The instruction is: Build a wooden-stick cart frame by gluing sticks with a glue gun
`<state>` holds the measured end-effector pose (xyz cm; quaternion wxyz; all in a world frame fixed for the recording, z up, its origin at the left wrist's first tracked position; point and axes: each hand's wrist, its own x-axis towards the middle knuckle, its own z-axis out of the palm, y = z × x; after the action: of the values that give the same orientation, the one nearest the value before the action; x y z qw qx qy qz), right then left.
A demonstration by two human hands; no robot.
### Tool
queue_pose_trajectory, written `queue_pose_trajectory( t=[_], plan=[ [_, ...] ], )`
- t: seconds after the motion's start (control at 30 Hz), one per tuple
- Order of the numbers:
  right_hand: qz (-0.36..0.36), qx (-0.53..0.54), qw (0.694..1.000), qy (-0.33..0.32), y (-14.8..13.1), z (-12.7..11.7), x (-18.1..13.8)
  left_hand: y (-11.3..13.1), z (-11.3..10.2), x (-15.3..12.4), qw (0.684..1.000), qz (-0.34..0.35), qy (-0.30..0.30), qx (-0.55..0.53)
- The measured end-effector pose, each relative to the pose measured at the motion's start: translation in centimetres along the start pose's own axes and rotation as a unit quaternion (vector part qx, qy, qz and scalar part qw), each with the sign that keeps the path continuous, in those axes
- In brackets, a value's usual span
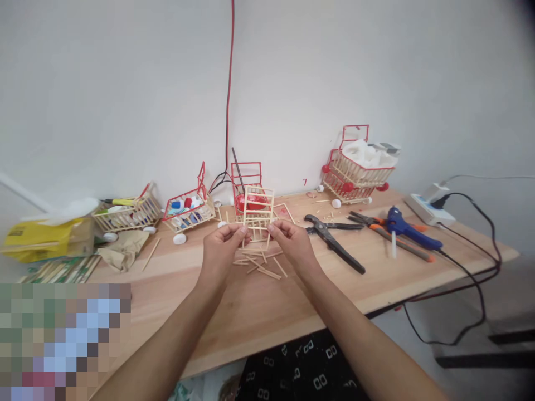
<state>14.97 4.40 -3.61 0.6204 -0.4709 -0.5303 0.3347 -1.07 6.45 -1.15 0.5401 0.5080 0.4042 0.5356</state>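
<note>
Stick frame (258, 211): one, long axis roughly upright. Left hand (225, 239), right hand (291, 239): each pinching one long side, equally near.

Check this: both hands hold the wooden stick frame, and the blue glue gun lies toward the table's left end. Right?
Not quite: the head view shows the blue glue gun toward the right end of the table. The left hand and right hand do hold the wooden stick frame.
</note>
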Motion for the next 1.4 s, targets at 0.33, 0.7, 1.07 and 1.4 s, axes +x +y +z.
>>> queue_pose_trajectory(
  t=[0.33, 0.7, 1.07, 1.4],
  plan=[
    [0.012, -0.011, 1.000, 0.026, 0.0, 0.0, -0.1, 0.0, 0.0, 0.0, 0.998, 0.033, -0.008, 0.053],
    [0.010, -0.001, 1.000, 0.005, -0.5, -0.1, -0.2, -0.1, 0.0, 0.0, 0.996, 0.055, 0.016, 0.073],
    [-0.005, -0.034, 0.999, 0.012, -0.4, -0.1, -0.2, -0.3, 0.0, 0.1, 0.995, 0.064, 0.017, 0.076],
    [-0.016, -0.046, 0.999, 0.017, 0.8, -0.3, 0.0, -0.4, 0.1, 0.2, 0.997, 0.028, -0.005, 0.073]
  ],
)
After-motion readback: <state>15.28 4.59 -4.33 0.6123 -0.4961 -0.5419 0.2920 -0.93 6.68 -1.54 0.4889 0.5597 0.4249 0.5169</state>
